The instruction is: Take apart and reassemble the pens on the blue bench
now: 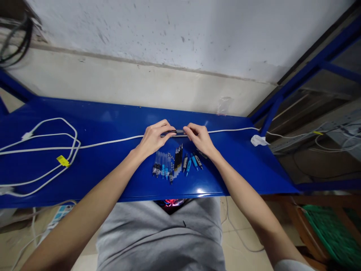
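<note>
Both hands meet over the blue shelf (113, 165), near its middle. My left hand (156, 136) pinches the left end of a dark, slim pen (179, 131). At the pen's right end, the fingers of my right hand (197, 136) are closed on it. Below the hands lie several clear pen barrels (162, 163) with black or blue tips, in a row. Beside them are several dark refills (178, 160) with pale lower ends. Further right sit several short blue and grey pen parts (194, 161), partly near my right wrist.
A white cable (113, 142) runs across the shelf behind the hands, with loops (76, 139) and a yellow tag (63, 161) at left. Crumpled white paper (258, 140) lies at right by a blue frame post (272, 114). A wall (158, 81) stands behind.
</note>
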The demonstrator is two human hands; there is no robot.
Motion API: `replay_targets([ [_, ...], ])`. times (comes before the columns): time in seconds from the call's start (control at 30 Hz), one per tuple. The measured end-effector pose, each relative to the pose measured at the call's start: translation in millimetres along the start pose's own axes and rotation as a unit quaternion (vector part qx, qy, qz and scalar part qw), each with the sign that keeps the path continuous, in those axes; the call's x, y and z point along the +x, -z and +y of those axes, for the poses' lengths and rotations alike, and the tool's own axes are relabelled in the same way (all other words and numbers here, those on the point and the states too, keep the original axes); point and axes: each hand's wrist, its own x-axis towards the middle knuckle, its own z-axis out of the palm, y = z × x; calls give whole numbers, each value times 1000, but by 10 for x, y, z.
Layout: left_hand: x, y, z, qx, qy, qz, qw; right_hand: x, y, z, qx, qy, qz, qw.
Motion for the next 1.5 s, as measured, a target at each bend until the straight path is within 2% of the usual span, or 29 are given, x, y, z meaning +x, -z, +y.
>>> replay_targets([
  [0.1, 1, 1, -7, -1, 8, 2, 1000, -7, -36, 5, -17, -25, 18, 999],
  [0.23, 2, 6, -23, -3, 15, 5, 1000, 7, -30, -3, -8, -6, 1, 1000],
  [0.37, -4, -18, 5, -11, 7, 3, 1000, 2, -12, -25, -43, -8, -4, 999],
  [0.47, -4, -28, 4, 0, 12, -3, 1000, 0, -15, -11, -35, -27, 16, 999],
  [0.6, -1, -11, -35, 46, 51, -35, 997, 19, -12, 29, -8, -30, 47, 998],
  [0.83, 18, 18, -41, 74, 35, -34, 996, 37, 62, 46, -71, -31, -2, 997],
  [0.9, 24, 26, -43, 64, 33, -53, 996, 48, 103, 92, -68, -28, -25, 997],
  [1.1, 25, 36, -54, 90, 12, -176, 980, 91, 216, 276, -103, 17, -109, 989],
  [1.2, 39, 46, -72, 111, 14, -197, 974, 90, 226, 291, -121, 29, -120, 985],
  [1.27, 64, 73, -80, 120, 11, -186, 975, 86, 225, 279, -138, 29, -121, 983],
  [1.37, 80, 161, -34, 159, 26, -138, 977, 83, 232, 251, -164, 29, -99, 981],
  [1.43, 23, 242, 68, 178, 67, -108, 976, 81, 243, 223, -159, 32, -85, 983],
  [1.5, -111, 317, 230, 163, 144, -97, 971, 75, 249, 186, -126, 39, -104, 986],
])
